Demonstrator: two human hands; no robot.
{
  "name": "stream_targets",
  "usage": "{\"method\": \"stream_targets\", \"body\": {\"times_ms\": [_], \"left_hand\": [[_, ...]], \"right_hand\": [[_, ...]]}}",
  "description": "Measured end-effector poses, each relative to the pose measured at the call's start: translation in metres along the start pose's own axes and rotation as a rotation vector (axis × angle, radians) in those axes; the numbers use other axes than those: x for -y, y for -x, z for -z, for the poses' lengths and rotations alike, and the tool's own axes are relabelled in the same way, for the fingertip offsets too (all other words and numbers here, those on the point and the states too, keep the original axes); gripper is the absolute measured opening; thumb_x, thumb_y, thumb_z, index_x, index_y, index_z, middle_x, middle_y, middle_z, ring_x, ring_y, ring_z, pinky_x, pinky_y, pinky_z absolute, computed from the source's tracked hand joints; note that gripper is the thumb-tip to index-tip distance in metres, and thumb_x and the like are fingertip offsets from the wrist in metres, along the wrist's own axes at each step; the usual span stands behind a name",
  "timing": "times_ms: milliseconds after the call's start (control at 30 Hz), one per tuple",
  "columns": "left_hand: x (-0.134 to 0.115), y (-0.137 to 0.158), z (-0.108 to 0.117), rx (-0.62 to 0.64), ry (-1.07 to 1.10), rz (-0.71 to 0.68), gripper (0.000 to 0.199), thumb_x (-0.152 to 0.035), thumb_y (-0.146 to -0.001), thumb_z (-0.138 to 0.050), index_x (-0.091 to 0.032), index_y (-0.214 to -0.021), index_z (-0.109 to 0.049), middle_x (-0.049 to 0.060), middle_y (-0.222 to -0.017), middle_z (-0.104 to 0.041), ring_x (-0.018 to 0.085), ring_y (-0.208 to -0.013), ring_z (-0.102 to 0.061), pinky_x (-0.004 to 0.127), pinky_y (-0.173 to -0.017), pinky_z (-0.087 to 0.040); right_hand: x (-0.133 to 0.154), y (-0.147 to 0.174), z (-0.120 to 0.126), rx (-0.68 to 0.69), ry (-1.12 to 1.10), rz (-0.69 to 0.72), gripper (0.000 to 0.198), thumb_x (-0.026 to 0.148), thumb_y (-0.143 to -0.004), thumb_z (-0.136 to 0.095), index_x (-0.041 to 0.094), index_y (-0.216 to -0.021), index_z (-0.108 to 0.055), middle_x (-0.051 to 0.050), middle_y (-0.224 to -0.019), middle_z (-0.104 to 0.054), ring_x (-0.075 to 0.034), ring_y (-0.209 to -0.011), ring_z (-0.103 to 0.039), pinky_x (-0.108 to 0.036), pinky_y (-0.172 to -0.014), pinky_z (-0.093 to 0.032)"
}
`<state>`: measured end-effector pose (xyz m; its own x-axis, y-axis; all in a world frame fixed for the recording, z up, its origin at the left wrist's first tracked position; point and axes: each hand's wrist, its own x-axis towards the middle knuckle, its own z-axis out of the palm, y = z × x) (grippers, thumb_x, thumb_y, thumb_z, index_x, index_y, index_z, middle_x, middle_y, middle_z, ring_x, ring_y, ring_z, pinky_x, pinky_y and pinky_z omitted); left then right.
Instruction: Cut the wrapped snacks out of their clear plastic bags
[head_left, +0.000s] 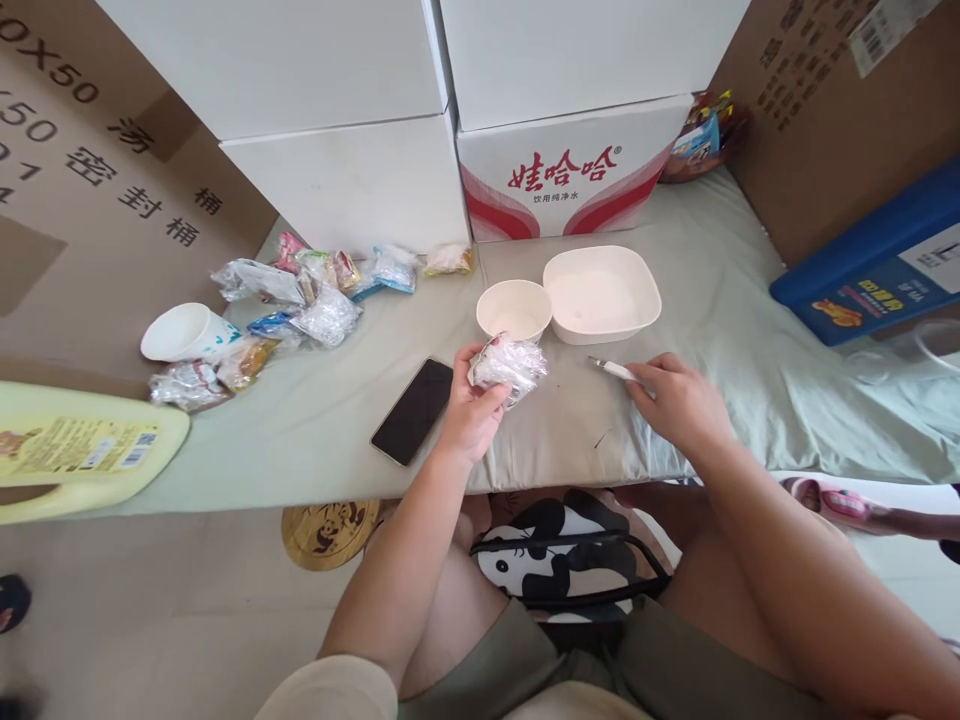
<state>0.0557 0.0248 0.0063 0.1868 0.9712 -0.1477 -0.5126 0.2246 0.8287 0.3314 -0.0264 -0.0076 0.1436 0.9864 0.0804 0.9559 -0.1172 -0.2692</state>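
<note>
On the pale green cloth (360, 430), the left hand (469, 410) grips a crinkled clear plastic packet (510, 365) just before a round white paper cup (514, 310); the right hand (675, 400) pinches a thin white-handled tool (611, 368) near a square white bowl (600, 293).

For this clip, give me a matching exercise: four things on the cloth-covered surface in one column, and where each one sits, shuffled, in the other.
Things
1. clear plastic packet
2. black phone
3. square white dish
4. small white tool

Places
A. lying flat on the cloth, just left of the left hand
B. held in the right hand, tip pointing left
C. held up in the left hand
D. in front of the red and white carton, beside the round paper bowl

Pairs: 1-C, 2-A, 3-D, 4-B
</note>
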Motion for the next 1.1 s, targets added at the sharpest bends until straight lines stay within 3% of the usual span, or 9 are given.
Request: {"method": "stream_targets", "body": {"times_ms": [100,200,333,433,633,700,833,967,1100], "left_hand": [[0.006,-0.003,-0.002,-0.019,-0.053,0.025,0.067,-0.028,-0.056,-0.094,-0.03,-0.108,-0.052,0.0,-0.12,-0.07,0.017,-0.101,-0.066,0.027,-0.081,-0.052],[0.013,-0.002,-0.008,-0.002,-0.105,0.064,0.068,-0.034,-0.055,-0.095,-0.028,-0.105,-0.05,-0.001,-0.109,-0.068,0.015,-0.093,-0.064,0.027,-0.08,-0.05],[0.028,0.004,-0.017,0.065,-0.222,0.113,0.057,-0.043,-0.064,-0.091,-0.024,-0.101,-0.052,-0.001,-0.101,-0.064,0.014,-0.09,-0.062,0.026,-0.079,-0.049],[0.036,0.008,-0.018,0.108,-0.399,0.084,0.046,-0.048,-0.076,-0.082,-0.022,-0.103,-0.057,0.003,-0.104,-0.065,0.017,-0.093,-0.063,0.027,-0.078,-0.049],[0.033,0.007,-0.014,0.255,-0.751,-0.233,0.036,-0.03,-0.076,-0.081,-0.023,-0.109,-0.07,0.01,-0.126,-0.069,0.026,-0.119,-0.063,0.035,-0.093,-0.052],[0.032,0.005,-0.014,0.222,-0.691,-0.193,0.02,-0.035,-0.084,-0.075,-0.022,-0.098,-0.072,0.009,-0.112,-0.073,0.024,-0.107,-0.067,0.034,-0.087,-0.053],[0.032,0.001,-0.016,-0.04,-0.364,0.004,0.034,-0.05,-0.08,-0.079,-0.02,-0.089,-0.067,0.003,-0.085,-0.072,0.017,-0.081,-0.067,0.03,-0.076,-0.054],[0.027,-0.001,-0.018,-0.143,-0.135,0.212,0.04,-0.048,-0.073,-0.084,-0.018,-0.091,-0.064,0.002,-0.085,-0.073,0.016,-0.073,-0.068,0.029,-0.068,-0.056],[0.022,-0.001,-0.02,-0.164,-0.134,0.291,0.031,-0.039,-0.076,-0.081,-0.018,-0.091,-0.063,0.002,-0.083,-0.074,0.015,-0.068,-0.069,0.027,-0.063,-0.055]], "right_hand": [[-0.008,-0.006,-0.006,-0.101,0.033,0.003,0.031,0.033,-0.091,-0.056,0.022,-0.108,-0.08,-0.014,-0.101,-0.072,-0.028,-0.085,-0.066,-0.039,-0.068,-0.049],[0.004,-0.002,-0.01,-0.142,-0.211,0.056,0.034,0.035,-0.091,-0.059,0.019,-0.116,-0.075,-0.015,-0.106,-0.072,-0.03,-0.092,-0.068,-0.045,-0.079,-0.055],[0.038,0.012,-0.012,0.053,-0.763,0.159,0.049,0.041,-0.092,-0.064,0.022,-0.137,-0.059,-0.014,-0.123,-0.07,-0.026,-0.106,-0.07,-0.044,-0.09,-0.059],[0.055,0.018,-0.014,0.153,-0.979,0.074,0.053,0.041,-0.09,-0.066,0.021,-0.137,-0.054,-0.012,-0.118,-0.069,-0.023,-0.097,-0.07,-0.04,-0.086,-0.061],[0.055,0.015,-0.011,0.106,-0.908,-0.011,0.043,0.039,-0.086,-0.066,0.02,-0.124,-0.062,-0.009,-0.105,-0.067,-0.018,-0.076,-0.065,-0.036,-0.073,-0.059],[0.053,0.015,-0.011,0.105,-0.844,0.03,0.044,0.037,-0.087,-0.065,0.021,-0.128,-0.062,-0.01,-0.109,-0.07,-0.019,-0.079,-0.067,-0.037,-0.074,-0.059],[0.049,0.016,-0.013,0.057,-0.702,0.173,0.042,0.029,-0.09,-0.059,0.023,-0.131,-0.064,-0.011,-0.12,-0.072,-0.025,-0.101,-0.071,-0.041,-0.086,-0.06],[0.05,0.016,-0.015,-0.062,-0.621,0.284,0.029,0.03,-0.095,-0.056,0.025,-0.12,-0.071,-0.01,-0.118,-0.075,-0.027,-0.111,-0.071,-0.045,-0.099,-0.058],[0.052,0.015,-0.015,-0.158,-0.579,0.272,0.018,0.03,-0.095,-0.056,0.026,-0.1,-0.072,-0.009,-0.103,-0.077,-0.026,-0.099,-0.073,-0.044,-0.092,-0.059]]}}
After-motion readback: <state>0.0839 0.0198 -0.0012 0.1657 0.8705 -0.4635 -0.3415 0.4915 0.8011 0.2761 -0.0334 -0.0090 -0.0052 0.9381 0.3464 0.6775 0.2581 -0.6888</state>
